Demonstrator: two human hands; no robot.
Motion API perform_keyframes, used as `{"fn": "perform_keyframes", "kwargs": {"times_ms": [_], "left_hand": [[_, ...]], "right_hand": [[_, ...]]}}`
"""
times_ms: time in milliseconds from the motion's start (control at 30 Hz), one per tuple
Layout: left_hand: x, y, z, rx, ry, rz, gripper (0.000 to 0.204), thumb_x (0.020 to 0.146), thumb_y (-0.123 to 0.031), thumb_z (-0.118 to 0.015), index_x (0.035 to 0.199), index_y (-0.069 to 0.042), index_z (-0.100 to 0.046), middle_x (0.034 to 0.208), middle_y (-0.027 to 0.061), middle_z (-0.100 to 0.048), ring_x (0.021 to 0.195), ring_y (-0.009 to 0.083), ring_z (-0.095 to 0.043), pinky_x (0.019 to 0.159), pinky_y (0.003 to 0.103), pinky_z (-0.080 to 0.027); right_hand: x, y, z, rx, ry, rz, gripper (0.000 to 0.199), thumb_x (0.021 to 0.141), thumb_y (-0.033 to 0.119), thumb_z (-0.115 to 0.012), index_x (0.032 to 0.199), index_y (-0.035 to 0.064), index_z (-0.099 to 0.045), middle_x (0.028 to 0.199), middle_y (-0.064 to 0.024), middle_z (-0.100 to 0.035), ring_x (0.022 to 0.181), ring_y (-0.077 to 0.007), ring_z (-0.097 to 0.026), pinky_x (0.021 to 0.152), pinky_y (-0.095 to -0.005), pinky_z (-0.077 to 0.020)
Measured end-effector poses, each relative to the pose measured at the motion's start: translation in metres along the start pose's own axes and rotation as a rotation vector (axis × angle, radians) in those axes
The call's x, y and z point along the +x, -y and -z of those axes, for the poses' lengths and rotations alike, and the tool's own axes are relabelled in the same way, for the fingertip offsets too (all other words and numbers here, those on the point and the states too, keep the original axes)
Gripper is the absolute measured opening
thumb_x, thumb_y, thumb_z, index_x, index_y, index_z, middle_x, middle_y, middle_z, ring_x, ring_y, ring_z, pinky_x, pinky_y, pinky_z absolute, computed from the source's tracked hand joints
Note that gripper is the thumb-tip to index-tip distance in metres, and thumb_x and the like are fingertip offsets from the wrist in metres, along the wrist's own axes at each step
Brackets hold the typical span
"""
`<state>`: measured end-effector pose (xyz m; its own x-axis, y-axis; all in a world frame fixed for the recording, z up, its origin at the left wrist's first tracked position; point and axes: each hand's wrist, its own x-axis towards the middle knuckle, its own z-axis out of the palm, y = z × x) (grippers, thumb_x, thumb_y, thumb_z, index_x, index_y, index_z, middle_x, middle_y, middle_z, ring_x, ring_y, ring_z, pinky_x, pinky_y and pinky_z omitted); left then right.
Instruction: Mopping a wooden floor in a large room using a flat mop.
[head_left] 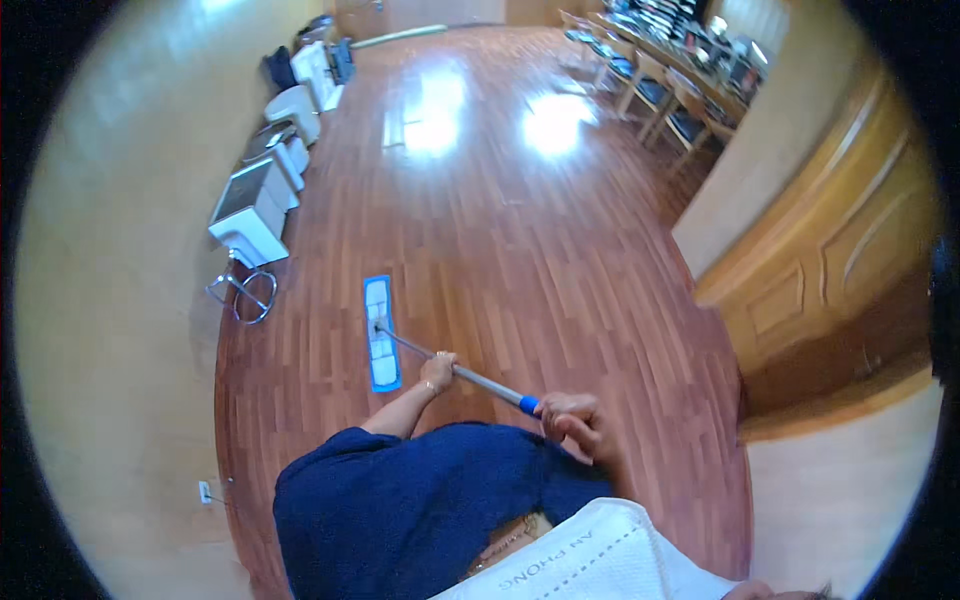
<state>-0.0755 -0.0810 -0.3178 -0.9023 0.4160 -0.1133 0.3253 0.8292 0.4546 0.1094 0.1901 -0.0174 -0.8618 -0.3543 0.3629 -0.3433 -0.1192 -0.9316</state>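
Note:
A flat mop with a metal pole (488, 384) slants across in front of me. Its long rectangular head (383, 362), white with a blue border, lies flat on the wood floor to the left of my hands. Lower down the pole, my left hand (438, 370) is closed around the grey shaft, with a bracelet at the wrist. My right hand (578, 420) grips the upper end, just past a blue collar (529, 404). The pole's end is hidden behind the right hand's fingers.
White cabinet-like units (255, 205) and a round metal stand base (255, 296) line the left wall. At the far right stand wooden chairs (655, 85) beside a cluttered long table (700, 65). A carved wooden door (840, 250) is at the right. The floor (500, 230) reflects bright light.

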Motion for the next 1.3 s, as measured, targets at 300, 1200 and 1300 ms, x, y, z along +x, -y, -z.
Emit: {"fn": "perform_keyframes", "kwargs": {"times_ms": [300, 1200, 1300], "left_hand": [[0.049, -0.138, -0.005, -0.043, 0.154, -0.340, 0.010, 0.079, -0.020, -0.056, 0.080, -0.012, -0.062, 0.089, 0.0117, -0.064, 0.086, 0.0359, -0.064, 0.070, 0.047, -0.050], [0.009, -0.442, -0.107, 0.036, 0.907, -1.673, 0.019, 0.070, -0.027, -0.069, 0.072, -0.011, -0.057, 0.074, 0.0098, -0.061, 0.076, 0.0328, -0.063, 0.062, 0.047, -0.051], [0.023, -0.450, -0.108, -0.039, 0.800, -1.710, 0.015, 0.072, -0.027, -0.064, 0.072, -0.013, -0.063, 0.069, 0.0123, -0.063, 0.070, 0.0342, -0.065, 0.058, 0.048, -0.051]], "right_hand": [[-0.055, 0.068, 0.034, -0.061, -0.272, 0.156, 0.038, 0.083, 0.032, -0.057, 0.060, 0.0018, -0.054, 0.061, -0.0097, -0.055, 0.062, -0.0279, -0.055, 0.073, -0.0430, -0.0431], [-0.129, 0.136, -0.101, -1.142, -1.235, -0.067, 0.019, 0.079, 0.017, -0.066, 0.065, 0.0078, -0.055, 0.060, -0.0072, -0.061, 0.058, -0.0225, -0.063, 0.063, -0.0407, -0.0521], [-0.090, 0.127, -0.079, -1.247, -1.286, 0.163, 0.018, 0.084, 0.016, -0.062, 0.069, 0.0097, -0.054, 0.064, -0.0047, -0.061, 0.062, -0.0213, -0.061, 0.063, -0.0373, -0.0473]]}}
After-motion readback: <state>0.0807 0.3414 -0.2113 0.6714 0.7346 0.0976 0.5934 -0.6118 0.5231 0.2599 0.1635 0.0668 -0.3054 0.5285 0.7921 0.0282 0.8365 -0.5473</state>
